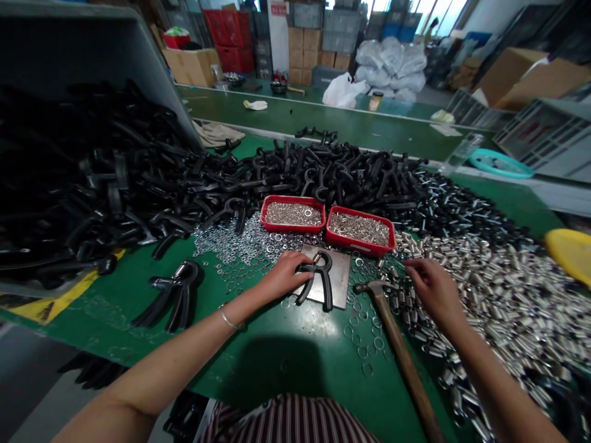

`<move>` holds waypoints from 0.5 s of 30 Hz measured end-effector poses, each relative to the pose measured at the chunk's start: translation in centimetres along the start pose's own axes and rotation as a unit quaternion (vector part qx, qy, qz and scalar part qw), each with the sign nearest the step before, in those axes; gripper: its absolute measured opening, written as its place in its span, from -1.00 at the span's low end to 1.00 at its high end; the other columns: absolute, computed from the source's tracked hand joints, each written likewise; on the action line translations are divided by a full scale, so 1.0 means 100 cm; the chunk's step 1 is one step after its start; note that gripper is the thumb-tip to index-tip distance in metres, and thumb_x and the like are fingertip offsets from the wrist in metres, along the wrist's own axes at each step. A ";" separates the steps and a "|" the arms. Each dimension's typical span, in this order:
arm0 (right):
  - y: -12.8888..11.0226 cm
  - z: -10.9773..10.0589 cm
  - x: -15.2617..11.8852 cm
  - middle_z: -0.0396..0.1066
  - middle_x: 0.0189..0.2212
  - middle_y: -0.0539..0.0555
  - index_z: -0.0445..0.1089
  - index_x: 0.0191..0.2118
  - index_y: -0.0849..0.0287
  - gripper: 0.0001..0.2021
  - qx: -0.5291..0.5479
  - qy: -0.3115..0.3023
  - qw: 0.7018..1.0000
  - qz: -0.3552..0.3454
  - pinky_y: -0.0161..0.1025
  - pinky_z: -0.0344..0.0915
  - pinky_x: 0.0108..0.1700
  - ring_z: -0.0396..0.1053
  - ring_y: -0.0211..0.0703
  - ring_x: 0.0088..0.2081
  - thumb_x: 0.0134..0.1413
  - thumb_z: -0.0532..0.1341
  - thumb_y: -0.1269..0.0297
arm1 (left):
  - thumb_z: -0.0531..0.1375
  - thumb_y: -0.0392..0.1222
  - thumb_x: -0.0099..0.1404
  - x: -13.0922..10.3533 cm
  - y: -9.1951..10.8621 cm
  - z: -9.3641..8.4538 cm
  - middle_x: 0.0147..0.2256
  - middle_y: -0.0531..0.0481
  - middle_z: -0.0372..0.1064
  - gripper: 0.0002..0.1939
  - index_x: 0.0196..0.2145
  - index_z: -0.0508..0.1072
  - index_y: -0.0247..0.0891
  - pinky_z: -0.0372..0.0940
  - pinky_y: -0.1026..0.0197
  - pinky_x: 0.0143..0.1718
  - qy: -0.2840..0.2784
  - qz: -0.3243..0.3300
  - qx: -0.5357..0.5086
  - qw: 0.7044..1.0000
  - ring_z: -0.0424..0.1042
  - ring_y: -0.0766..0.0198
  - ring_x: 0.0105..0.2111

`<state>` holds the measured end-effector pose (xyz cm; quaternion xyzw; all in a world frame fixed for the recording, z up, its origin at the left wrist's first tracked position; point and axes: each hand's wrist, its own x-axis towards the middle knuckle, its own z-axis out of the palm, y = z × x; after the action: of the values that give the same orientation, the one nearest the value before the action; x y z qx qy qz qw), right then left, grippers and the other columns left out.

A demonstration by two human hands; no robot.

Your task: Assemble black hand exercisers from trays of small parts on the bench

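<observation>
Table notes. The black grip in work (327, 289) lay on the metal plate (342, 267) at mid-table (210, 363), its two handles splayed toward the wearer. We saw the left hand (284, 274) closed on it, fingers over the left handle near the head, where a silvery coil showed between the halves. Its main parts seemed joined; whether the fastening was complete, we could not tell.

The right hand (431, 286) was off to the side, fingertips drawn together beside a thin metal pin (396, 263). We could not tell whether it had hold of the pin.

To the left, a small group of grips (185, 301) had coils and handles together; we judged these done, or nearly so.

Much remained in loose parts: black handles (286, 169) heaped behind, silvery cylinders (508, 295) massed right, black-headed bolts (457, 203) above those, and small parts in two red trays (293, 229). Thin rings (354, 320) lay about the plate. The hammer (401, 344) rested untouched between plate and cylinders. By our reckoning, the batch was at an early stage.
</observation>
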<state>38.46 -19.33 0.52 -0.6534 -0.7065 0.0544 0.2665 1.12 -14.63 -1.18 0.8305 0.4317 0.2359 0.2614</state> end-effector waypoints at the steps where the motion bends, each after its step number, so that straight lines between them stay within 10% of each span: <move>1: -0.014 0.005 0.011 0.44 -0.23 0.17 0.45 -0.15 0.13 -0.75 0.023 -0.005 0.999 -0.025 -0.05 0.28 -0.09 0.37 0.03 -0.19 0.28 0.09 0.15 | 0.22 -0.14 0.34 0.008 -0.002 -0.006 -0.14 -0.05 0.48 -0.82 -0.12 0.49 -0.20 0.25 0.02 0.06 0.009 0.008 0.006 1.000 0.39 0.13 -0.06; 5: -0.091 0.041 0.077 0.46 -0.22 0.16 0.48 -0.22 0.12 -0.81 0.031 -0.049 0.986 -0.154 -0.02 0.23 -0.02 0.32 0.06 -0.11 0.29 0.15 0.19 | 0.12 -0.22 0.39 0.060 -0.025 -0.046 -0.16 -0.16 0.46 -0.81 -0.18 0.51 -0.29 0.28 0.04 0.01 0.089 -0.025 0.148 0.985 0.40 0.10 -0.08; 9: -0.153 0.089 0.151 0.46 -0.26 0.23 0.53 -0.26 0.22 -0.81 -0.061 -0.110 0.959 -0.254 -0.04 0.18 -0.03 0.27 0.08 -0.12 0.26 0.17 0.29 | 0.14 -0.36 0.27 0.106 -0.054 -0.080 -0.24 -0.37 0.47 -0.80 -0.28 0.56 -0.45 0.31 -0.02 -0.05 0.023 -0.117 0.335 0.935 0.45 -0.06 -0.13; 15: -0.169 0.135 0.197 0.48 -0.27 0.27 0.55 -0.31 0.27 -0.88 -0.108 -0.175 0.944 -0.260 -0.07 0.13 -0.14 0.24 0.12 -0.12 0.16 0.26 0.35 | 0.08 -0.36 0.31 0.109 -0.076 -0.074 -0.21 -0.38 0.46 -0.74 -0.22 0.56 -0.47 0.31 0.03 -0.05 0.007 -0.107 0.343 0.933 0.46 -0.04 -0.12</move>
<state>17.20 0.75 2.21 -0.4523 -0.8888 0.0206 0.0713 -2.39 -0.05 1.37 0.8166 0.5747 0.0503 -0.0185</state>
